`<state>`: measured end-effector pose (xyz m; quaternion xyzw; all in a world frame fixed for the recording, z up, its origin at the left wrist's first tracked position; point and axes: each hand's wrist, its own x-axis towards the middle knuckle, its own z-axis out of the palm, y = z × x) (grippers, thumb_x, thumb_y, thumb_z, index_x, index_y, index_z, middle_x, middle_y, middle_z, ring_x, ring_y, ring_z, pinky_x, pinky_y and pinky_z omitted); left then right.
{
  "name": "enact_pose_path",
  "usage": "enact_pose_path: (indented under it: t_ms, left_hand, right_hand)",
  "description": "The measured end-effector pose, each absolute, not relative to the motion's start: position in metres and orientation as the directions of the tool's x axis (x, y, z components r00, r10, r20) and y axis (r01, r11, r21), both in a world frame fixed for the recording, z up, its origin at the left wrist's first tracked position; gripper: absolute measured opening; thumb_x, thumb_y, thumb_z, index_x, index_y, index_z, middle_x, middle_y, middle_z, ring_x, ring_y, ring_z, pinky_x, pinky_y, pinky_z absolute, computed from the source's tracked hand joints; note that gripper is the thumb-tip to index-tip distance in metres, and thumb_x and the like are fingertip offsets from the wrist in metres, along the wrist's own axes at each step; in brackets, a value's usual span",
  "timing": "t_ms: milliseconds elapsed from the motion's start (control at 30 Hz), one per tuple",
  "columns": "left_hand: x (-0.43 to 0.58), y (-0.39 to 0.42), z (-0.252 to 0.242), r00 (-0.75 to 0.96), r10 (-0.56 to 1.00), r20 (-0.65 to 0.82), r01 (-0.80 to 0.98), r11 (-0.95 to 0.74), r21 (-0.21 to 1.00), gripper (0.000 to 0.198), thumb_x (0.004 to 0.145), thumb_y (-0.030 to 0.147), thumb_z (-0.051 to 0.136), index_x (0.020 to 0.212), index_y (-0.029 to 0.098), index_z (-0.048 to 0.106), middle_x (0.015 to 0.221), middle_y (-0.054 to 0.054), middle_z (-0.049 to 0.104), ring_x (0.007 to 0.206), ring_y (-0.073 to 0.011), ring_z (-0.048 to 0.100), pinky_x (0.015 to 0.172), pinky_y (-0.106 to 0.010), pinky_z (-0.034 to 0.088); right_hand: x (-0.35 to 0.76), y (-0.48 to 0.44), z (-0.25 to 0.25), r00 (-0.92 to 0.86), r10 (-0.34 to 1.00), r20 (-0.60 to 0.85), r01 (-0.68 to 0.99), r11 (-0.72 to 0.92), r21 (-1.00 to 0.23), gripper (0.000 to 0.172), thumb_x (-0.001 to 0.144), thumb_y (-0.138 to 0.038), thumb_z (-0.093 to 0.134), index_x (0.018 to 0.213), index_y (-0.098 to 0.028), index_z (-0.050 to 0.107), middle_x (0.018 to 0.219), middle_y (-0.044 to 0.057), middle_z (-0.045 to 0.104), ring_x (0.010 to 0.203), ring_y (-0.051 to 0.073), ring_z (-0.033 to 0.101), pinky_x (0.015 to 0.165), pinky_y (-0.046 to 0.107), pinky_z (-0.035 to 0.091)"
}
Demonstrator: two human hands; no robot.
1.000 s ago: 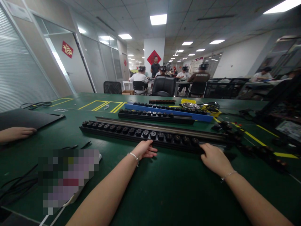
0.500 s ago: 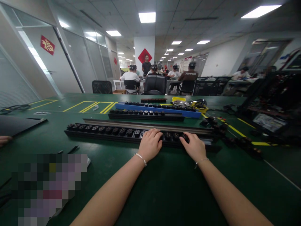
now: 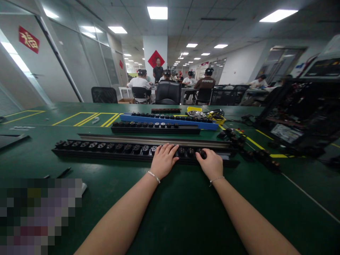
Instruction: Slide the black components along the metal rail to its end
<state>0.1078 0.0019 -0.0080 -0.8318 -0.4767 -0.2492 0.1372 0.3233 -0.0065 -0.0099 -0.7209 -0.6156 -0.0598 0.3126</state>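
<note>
The left grip (image 3: pixel 164 161) lies palm down over the rail (image 3: pixel 138 158), fingers close together and reaching across its sockets (image 3: pixel 136 149); whether it clamps anything cannot be told. The right grip (image 3: pixel 209 163) has its thumb and fingers about the end socket (image 3: pixel 202 153), touching it, though how tightly is hidden. A couple of sockets show between the two grips, and the row runs on well to the left of the left grip. The rail rests on the desk (image 3: pixel 186 216), its right end just past the right grip.

Just beyond both grips a long bar (image 3: pixel 132 139) lies along the rail. Farther ahead of the left grip sit a short rail (image 3: pixel 156 130) and, behind it, a blue rail (image 3: pixel 183 123), both bearing sockets. Dark parts (image 3: pixel 261 157) lie right of the right grip; farther right stands an open case (image 3: pixel 292 106).
</note>
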Motion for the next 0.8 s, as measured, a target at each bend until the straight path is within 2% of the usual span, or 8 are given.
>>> enact_pose_path:
  t_ms: [200, 600, 800]
  left_hand:
    - [0.114, 0.001, -0.007, 0.405, 0.735, 0.543, 0.867, -0.497, 0.027, 0.041, 0.092, 0.033, 0.042, 0.133, 0.032, 0.049, 0.133, -0.006, 0.055, 0.127, -0.0262, 0.041, 0.106, -0.047, 0.029]
    - [0.113, 0.0, -0.01, 0.376, 0.737, 0.561, 0.869, -0.491, 0.064, 0.04, 0.093, 0.035, 0.039, 0.131, 0.029, 0.052, 0.136, -0.006, 0.054, 0.133, -0.0264, 0.037, 0.11, -0.048, 0.026]
    - [0.112, 0.001, -0.01, 0.379, 0.735, 0.562, 0.865, -0.497, 0.067, 0.039, 0.093, 0.035, 0.041, 0.13, 0.028, 0.053, 0.136, -0.006, 0.054, 0.133, -0.0267, 0.037, 0.11, -0.048, 0.026]
  right_hand:
    - [0.32, -0.002, -0.008, 0.26, 0.855, 0.449, 0.909, -0.061, -0.412, 0.035, 0.083, -0.044, 0.046, 0.099, -0.017, 0.062, 0.099, 0.009, 0.065, 0.094, 0.023, 0.056, 0.085, 0.036, 0.034]
    - [0.33, -0.003, -0.008, 0.281, 0.843, 0.459, 0.915, -0.091, -0.394, 0.036, 0.083, -0.041, 0.046, 0.099, -0.014, 0.063, 0.094, 0.011, 0.064, 0.092, 0.023, 0.057, 0.086, 0.035, 0.037]
    - [0.336, -0.003, -0.009, 0.3, 0.824, 0.482, 0.917, -0.11, -0.383, 0.035, 0.082, -0.042, 0.046, 0.095, -0.015, 0.064, 0.094, 0.011, 0.065, 0.093, 0.024, 0.056, 0.096, 0.04, 0.032]
